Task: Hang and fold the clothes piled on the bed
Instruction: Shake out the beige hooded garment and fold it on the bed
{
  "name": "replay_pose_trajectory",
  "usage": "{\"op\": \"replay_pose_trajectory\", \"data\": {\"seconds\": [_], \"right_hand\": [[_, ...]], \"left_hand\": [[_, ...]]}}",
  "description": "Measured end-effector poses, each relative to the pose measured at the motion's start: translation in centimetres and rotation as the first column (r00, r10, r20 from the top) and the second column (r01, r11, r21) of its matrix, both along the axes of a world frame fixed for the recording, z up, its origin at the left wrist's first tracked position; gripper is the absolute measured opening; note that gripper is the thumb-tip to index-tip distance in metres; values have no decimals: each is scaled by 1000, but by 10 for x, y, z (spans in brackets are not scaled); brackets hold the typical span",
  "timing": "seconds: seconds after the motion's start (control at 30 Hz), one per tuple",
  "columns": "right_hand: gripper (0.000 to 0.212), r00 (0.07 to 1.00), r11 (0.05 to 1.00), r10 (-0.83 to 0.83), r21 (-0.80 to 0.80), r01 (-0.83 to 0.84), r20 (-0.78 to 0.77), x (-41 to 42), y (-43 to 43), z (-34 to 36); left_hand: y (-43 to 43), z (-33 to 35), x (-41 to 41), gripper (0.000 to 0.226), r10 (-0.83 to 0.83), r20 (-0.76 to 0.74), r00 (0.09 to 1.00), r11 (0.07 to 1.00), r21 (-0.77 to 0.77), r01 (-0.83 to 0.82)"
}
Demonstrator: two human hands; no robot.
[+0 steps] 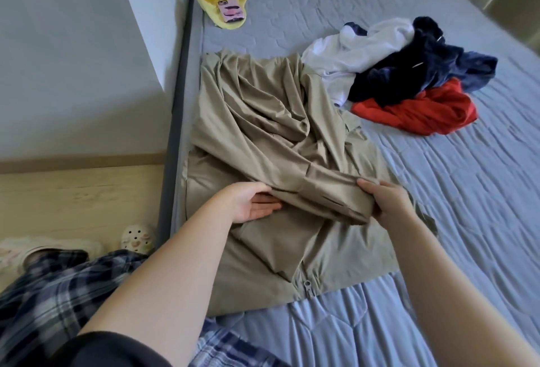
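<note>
- Since the tan jacket [263,121] looks like thin, slick fabric, I'd expect it to be light and floppy and to slide out of a fold pretty easily, so each fold probably wants pressing flat.
- It's spread along the left edge of the bed [438,220], with the zip [308,283] end nearest the person and the far part all rumpled.
- Right hand [388,200] is pinching the cuff end of one sleeve [321,191], which lies across the jacket's body. Left hand [248,203] has straight fingers slipped under that same sleeve further along, not clamping anything.
- Best places to grab, I reckon: cuff and shoulder seam for the sleeves, then the hem by the zip, since seams give floppy cloth a bit of structure.
- Count: one jacket being folded, plus one pile [409,74] further up the bed, touching the jacket's far corner. Looks like four pieces (white, dark navy, blue, red), though the tangle could hide more.
- Also one yellow cloth [210,1] near the bed's far left edge, with one phone [230,10] on it.
</note>
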State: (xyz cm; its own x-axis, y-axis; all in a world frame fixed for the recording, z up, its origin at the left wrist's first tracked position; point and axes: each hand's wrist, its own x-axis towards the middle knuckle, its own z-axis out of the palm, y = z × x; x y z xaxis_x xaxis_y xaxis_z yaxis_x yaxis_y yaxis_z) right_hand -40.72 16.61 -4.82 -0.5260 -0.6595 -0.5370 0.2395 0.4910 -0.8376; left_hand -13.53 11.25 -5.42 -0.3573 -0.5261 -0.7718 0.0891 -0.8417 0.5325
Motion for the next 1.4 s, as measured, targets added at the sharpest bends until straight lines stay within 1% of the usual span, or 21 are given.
{"op": "replay_pose_trajectory", "data": {"seconds": [0.07,0.13,0.17,0.23,0.3,0.4,0.47,0.57,0.6,0.67,0.8,0.87,0.93,1.0,1.07,1.13,1.2,1.23,1.27,1.33,1.4], "right_hand": [[26,999,994,-34,103,30,39,5,9,-18],[25,1000,986,26,163,-27,10,11,16,-31],[26,998,985,50,170,-42,-47,13,18,-34],[26,950,983,93,178,-40,-298,16,22,-32],[30,780,974,173,224,-44,-601,22,24,-25],[48,338,955,288,243,-171,-896,40,22,-18],[50,141,888,308,231,-397,-941,57,16,-18],[53,-86,679,493,445,-585,-866,76,8,-33],[55,-115,626,565,516,-585,-817,78,7,-42],[57,-90,572,667,586,-574,-739,79,6,-58],[58,-39,592,666,560,-580,-745,79,2,-67],[58,-35,609,655,555,-566,-755,81,2,-65],[58,-50,650,606,531,-543,-794,83,3,-57],[53,-58,716,486,435,-545,-872,86,2,-46],[46,-34,751,369,319,-579,-929,91,-7,-34],[45,-11,755,313,256,-604,-950,98,-25,-24],[47,-5,743,293,230,-629,-956,106,-49,-16],[48,-5,734,284,220,-642,-959,109,-63,-13],[50,-9,725,285,222,-652,-958,111,-78,-11],[53,-67,694,359,314,-648,-931,111,-107,-8],[55,-165,634,528,516,-575,-833,104,-132,-12]], "left_hand": [[-1,-8,3,13,33,21,999,999,-37,-32],[-8,-12,6,27,210,-47,977,976,-42,-212],[-13,-12,7,34,292,-79,953,954,-41,-296],[-20,-11,9,42,392,-134,910,914,-52,-401],[-27,-10,12,44,442,-168,881,888,-58,-456],[-35,-11,16,43,491,-179,853,860,-60,-508],[-41,-11,18,42,517,-174,838,844,-61,-533],[-55,-9,21,42,558,-136,819,821,-56,-568],[-61,-7,24,41,578,-107,809,808,-59,-586],[-68,-8,33,37,632,-24,775,772,-70,-632],[-66,-16,46,30,708,118,696,705,-82,-704],[-63,-18,44,19,701,232,674,711,-162,-684],[-61,-14,43,13,646,438,625,762,-336,-553],[-60,-12,45,18,618,599,509,783,-527,-330],[-60,-7,44,11,680,638,362,713,-691,-123],[-65,-1,38,10,769,570,290,539,-822,183],[-77,1,26,24,721,594,358,343,-754,561],[-84,0,20,37,643,668,374,277,-659,700],[-89,-4,17,49,547,761,348,252,-546,799],[-98,-16,20,60,361,906,222,294,-337,894],[-105,-33,36,59,214,969,120,390,-197,899]]}}
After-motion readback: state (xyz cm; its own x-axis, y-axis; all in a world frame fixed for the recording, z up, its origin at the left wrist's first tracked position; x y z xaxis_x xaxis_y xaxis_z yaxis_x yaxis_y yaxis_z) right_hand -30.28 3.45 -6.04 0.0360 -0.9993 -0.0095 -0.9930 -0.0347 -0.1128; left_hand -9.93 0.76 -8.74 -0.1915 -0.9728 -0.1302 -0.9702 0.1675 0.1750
